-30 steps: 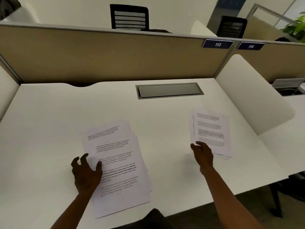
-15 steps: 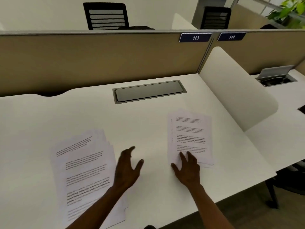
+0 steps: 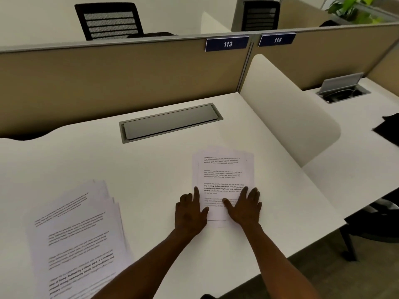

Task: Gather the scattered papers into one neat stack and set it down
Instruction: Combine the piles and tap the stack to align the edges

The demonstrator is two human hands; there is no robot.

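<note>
While two piles are yet to be joined, the scene is set out from largest to smallest:

Bench (image 3: 164,169): a white top is seen, carrying both piles; a closed grey cable hatch (image 3: 170,121) is set into it at the far side, and beige partitions with plates 113 (image 3: 227,43) and 114 (image 3: 277,40) stand beyond.

Left pile (image 3: 75,238): a fanned, skewed spread of printed papers is seen at the near left, untouched, well apart from both hands.

Right pile (image 3: 222,175): a smaller, loosely squared set of sheets is seen right of centre, its far edges slightly stepped.

Right hand (image 3: 245,209): it is laid flat on the near right part of the right pile, fingers straight and spread; nothing is enclosed by the grip.

Left hand (image 3: 190,212): it is rested on the bench against the pile's near left edge, thumb tip on the paper, fingers loosely extended; nothing is held.

Step judged: the right pile is being squared or made ready for lifting.

Risk: if the pile is pushed under flat palms alone, the top sheets could slide over the lower ones and the stepping could be worsened.

Risk: if the sheets are lifted by the near edge only, the far ends could droop and fan out, or sheets could be left behind.

Risk: if the fanned left pile is merged unsquared, a ragged stack would result.
</note>
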